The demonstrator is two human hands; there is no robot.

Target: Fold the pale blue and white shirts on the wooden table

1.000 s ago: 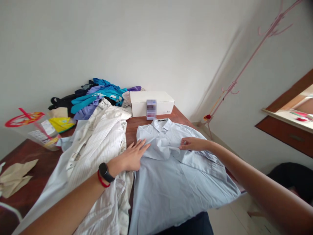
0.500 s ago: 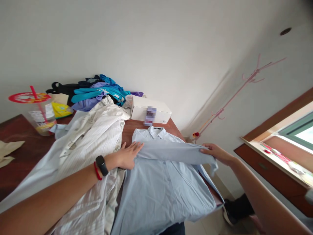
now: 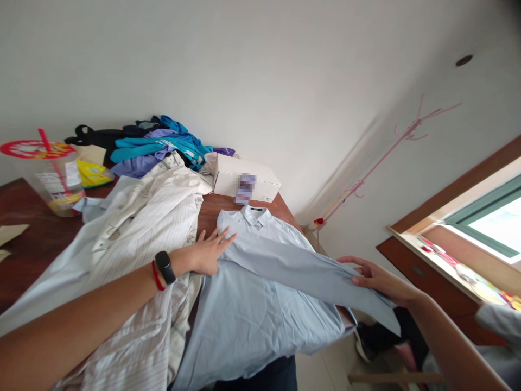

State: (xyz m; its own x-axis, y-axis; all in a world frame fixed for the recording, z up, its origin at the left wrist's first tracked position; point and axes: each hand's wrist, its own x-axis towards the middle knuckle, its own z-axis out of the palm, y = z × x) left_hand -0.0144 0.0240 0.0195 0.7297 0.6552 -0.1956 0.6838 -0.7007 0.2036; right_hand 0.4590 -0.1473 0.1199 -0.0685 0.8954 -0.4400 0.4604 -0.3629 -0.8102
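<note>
Pale wall (image 3: 244, 70) rises behind a reddish-brown wooden bench (image 3: 40, 239) spread with clothes, where a light-blue shirt (image 3: 260, 309) lies front up at the lower center of the frame, its collar (image 3: 248, 217) toward a white box (image 3: 260, 169). With the left hand (image 3: 205, 256), a dark watch (image 3: 165, 266) and red band (image 3: 158, 276) at the wrist, the person rests spread fingers on the shirt's shoulder, palm down. At right, the right hand (image 3: 376, 277) pinches the outer part of one sleeve (image 3: 285, 263) between thumb and fingers, holding it slantwise across the chest, its loose end hanging beyond the bench's edge. Arranging that sleeve over the front looks like the step in hand; the next move seems to call for a steady left hand at the shoulder while the right sets the fabric flat without dragging in creases. Left of the shirt, a striped white garment (image 3: 154, 228) stretches toward a heap of blue, purple and black clothes (image 3: 158, 144) at upper left, near a clear drink cup (image 3: 49, 179).
</note>
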